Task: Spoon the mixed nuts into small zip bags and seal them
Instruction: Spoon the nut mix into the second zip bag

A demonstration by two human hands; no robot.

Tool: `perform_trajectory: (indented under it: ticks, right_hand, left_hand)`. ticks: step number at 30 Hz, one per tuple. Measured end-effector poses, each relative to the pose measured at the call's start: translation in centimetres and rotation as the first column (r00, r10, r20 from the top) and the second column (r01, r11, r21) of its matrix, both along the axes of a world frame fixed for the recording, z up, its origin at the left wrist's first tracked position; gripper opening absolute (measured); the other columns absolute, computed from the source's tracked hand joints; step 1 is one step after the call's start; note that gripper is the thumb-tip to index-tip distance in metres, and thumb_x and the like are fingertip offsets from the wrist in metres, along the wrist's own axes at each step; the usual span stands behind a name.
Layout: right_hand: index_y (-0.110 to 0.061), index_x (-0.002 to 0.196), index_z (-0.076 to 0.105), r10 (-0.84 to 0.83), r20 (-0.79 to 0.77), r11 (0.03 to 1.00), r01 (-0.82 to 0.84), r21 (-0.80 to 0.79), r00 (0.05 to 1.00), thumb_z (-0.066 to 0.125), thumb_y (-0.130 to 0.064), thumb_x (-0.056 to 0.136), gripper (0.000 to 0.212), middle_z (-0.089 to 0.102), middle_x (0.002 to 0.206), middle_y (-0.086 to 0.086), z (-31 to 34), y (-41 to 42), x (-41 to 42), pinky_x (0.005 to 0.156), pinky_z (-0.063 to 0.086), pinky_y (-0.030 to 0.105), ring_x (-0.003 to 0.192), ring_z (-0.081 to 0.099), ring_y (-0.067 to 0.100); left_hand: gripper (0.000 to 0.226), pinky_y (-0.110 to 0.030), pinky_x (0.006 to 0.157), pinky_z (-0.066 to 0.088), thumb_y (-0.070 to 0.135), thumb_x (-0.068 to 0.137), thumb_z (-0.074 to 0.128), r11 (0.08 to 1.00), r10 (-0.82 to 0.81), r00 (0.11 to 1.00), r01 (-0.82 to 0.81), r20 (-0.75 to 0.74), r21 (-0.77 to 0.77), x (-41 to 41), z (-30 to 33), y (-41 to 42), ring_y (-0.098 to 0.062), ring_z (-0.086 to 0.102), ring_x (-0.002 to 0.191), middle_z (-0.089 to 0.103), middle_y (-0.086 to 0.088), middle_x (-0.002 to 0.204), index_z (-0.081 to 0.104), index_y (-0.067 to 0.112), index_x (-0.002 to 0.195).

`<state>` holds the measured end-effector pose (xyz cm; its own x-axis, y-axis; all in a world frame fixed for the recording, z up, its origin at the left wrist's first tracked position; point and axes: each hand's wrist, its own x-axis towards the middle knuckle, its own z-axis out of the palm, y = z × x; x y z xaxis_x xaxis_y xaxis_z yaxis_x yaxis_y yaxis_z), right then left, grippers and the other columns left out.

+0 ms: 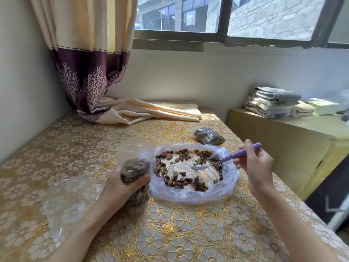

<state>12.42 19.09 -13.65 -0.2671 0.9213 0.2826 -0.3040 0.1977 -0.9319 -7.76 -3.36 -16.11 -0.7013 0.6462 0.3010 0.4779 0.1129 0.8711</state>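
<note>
Nuts (181, 173) scattered in ring inside open plastic sheet-bag (213, 193) at table centre, bare middle; spread on gold floral tablecloth (170, 233); left hand (124, 188) wrapped round small zip bag (135, 167), thumb across front, bag upright, roughly half full of nuts, mouth open at top, touching left edge of big bag; right hand (255, 165) pinching purple beaded handle of spoon (222, 161), metal bowl tilted down-left over the nuts, looks empty; second filled bag (209, 136) lying on far right of table, apart from the rest, seal cannot tell; empty clear bag (64, 201) flat on near left, beside left forearm; curtain (88, 72) hanging at far left corner, hem bunched on table; folded towels (273, 102) stacked on yellow cabinet (273, 140) right of table; window (226, 16) above far wall.
</note>
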Motion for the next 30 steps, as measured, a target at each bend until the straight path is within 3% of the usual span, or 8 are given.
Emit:
perform_trajectory:
  ticks: [7, 12, 17, 22, 27, 30]
  right_hand:
    - [-0.008, 0.084, 0.052, -0.072, 0.032, 0.995, 0.069, 0.074, 0.997, 0.06, -0.03, 0.09, 0.025, 0.068, 0.07, 0.022, -2.2, -0.7, 3.2, 0.048, 0.053, 0.024, 0.054, 0.066, 0.028]
    - [-0.013, 0.083, 0.056, -0.194, 0.025, 0.971, 0.188, 0.144, 0.981, 0.061, -0.039, 0.083, 0.026, 0.069, 0.06, 0.003, -2.2, -1.3, 3.7, 0.046, 0.051, 0.021, 0.045, 0.063, 0.016]
    - [-0.018, 0.077, 0.062, -0.3, 0.047, 0.924, 0.278, 0.261, 0.953, 0.064, -0.035, 0.083, 0.018, 0.068, 0.062, 0.004, -2.1, -2.0, 3.9, 0.053, 0.055, 0.028, 0.05, 0.064, 0.017]
    - [-0.021, 0.081, 0.063, -0.336, 0.068, 0.896, 0.296, 0.33, 0.939, 0.065, -0.025, 0.086, 0.007, 0.07, 0.068, 0.0, -2.3, -2.5, 2.9, 0.055, 0.055, 0.026, 0.052, 0.065, 0.012]
    - [-0.026, 0.077, 0.063, -0.295, 0.102, 0.932, 0.263, 0.25, 0.95, 0.066, -0.021, 0.086, 0.01, 0.072, 0.079, 0.009, -3.0, -2.4, 2.2, 0.065, 0.058, 0.032, 0.062, 0.069, 0.016]
    - [-0.024, 0.078, 0.065, -0.272, 0.119, 0.953, 0.25, 0.17, 0.955, 0.066, -0.022, 0.086, 0.008, 0.071, 0.081, 0.01, -3.3, -2.0, 2.3, 0.06, 0.056, 0.02, 0.061, 0.068, 0.012]
  left_hand:
    - [0.05, -0.013, 0.062, 0.041, 0.045, 0.055, 0.069, 1.0, 0.005, 1.0, -0.005, -0.015, -0.001, 0.1, -0.3, 0.1, 0.007, 0.055, 0.081, 0.059, 0.018, 0.089, 0.051, 0.033, 0.1]
    - [0.051, -0.013, 0.061, 0.039, 0.045, 0.055, 0.068, 1.0, 0.023, 0.999, -0.023, -0.033, 0.005, 0.0, -0.2, 0.1, 0.008, 0.053, 0.079, 0.057, 0.019, 0.088, 0.052, 0.03, 0.102]
    - [0.053, -0.016, 0.062, 0.04, 0.044, 0.055, 0.069, 1.0, 0.02, 1.0, -0.02, -0.021, 0.003, 0.0, -0.4, 0.2, 0.004, 0.054, 0.081, 0.058, 0.016, 0.088, 0.052, 0.028, 0.102]
    - [0.052, -0.018, 0.062, 0.042, 0.043, 0.055, 0.069, 1.0, 0.01, 1.0, -0.01, -0.004, 0.003, -0.1, -0.4, 0.1, 0.001, 0.055, 0.081, 0.058, 0.015, 0.089, 0.052, 0.028, 0.102]
    - [0.049, -0.019, 0.066, 0.044, 0.041, 0.056, 0.069, 1.0, 0.007, 1.0, -0.007, -0.016, 0.02, 0.0, -0.2, 0.1, 0.001, 0.057, 0.083, 0.061, 0.013, 0.09, 0.053, 0.028, 0.1]
    - [0.05, -0.022, 0.068, 0.045, 0.041, 0.056, 0.07, 1.0, 0.002, 1.0, -0.002, -0.009, 0.021, 0.0, -0.1, 0.1, -0.002, 0.058, 0.084, 0.062, 0.011, 0.09, 0.053, 0.028, 0.102]
